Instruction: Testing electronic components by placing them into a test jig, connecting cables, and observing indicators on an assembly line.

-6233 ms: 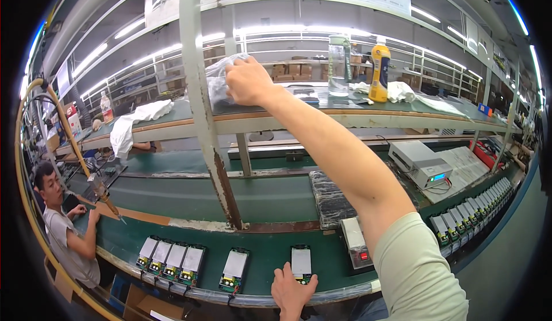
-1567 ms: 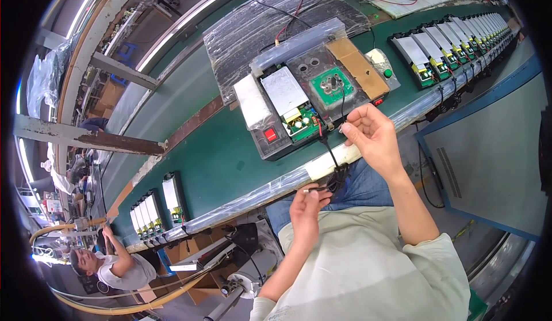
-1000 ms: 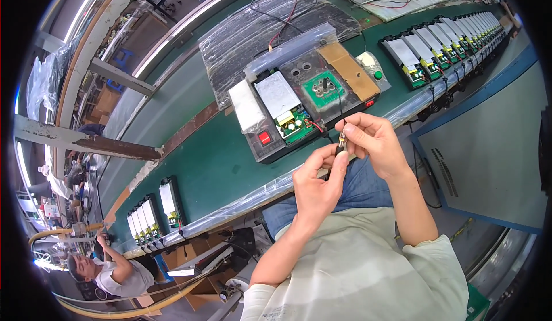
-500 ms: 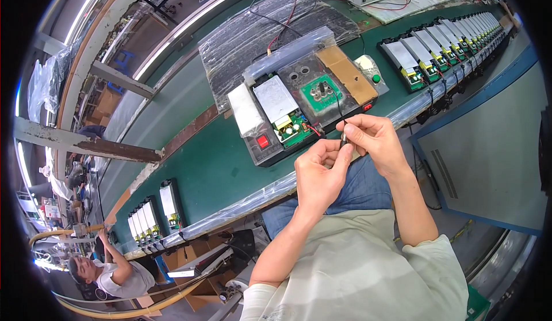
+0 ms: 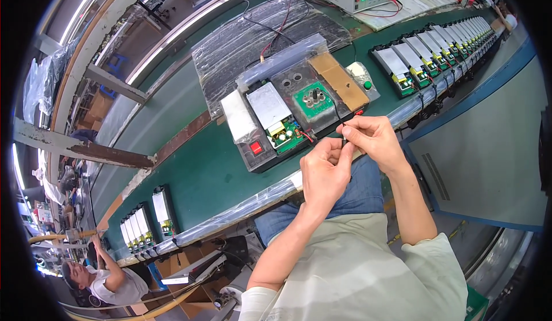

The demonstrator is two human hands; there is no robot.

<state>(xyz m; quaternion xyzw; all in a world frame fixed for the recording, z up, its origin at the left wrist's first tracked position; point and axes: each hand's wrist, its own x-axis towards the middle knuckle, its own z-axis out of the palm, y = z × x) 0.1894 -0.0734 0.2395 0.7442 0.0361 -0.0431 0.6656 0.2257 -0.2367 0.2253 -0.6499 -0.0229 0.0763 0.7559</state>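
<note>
small black plug point(image 5: 344, 143) | left hand point(image 5: 325, 174) pinching it | right hand point(image 5: 374, 141) pinching it | above test fixture point(image 5: 299, 111)

1. I see a bright, even light from above, and the shadows are soft.
2. The plastic sheet point(image 5: 259, 39) gives white glare.
3. The fisheye bends the worktop point(image 5: 190, 171) edge, with black corners.
4. The centre is sharp and the rim is softer.

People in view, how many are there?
2: the wearer, whose left hand and right hand pinch a small dark part, and a co-worker at lower left. Others may be hidden.
</note>
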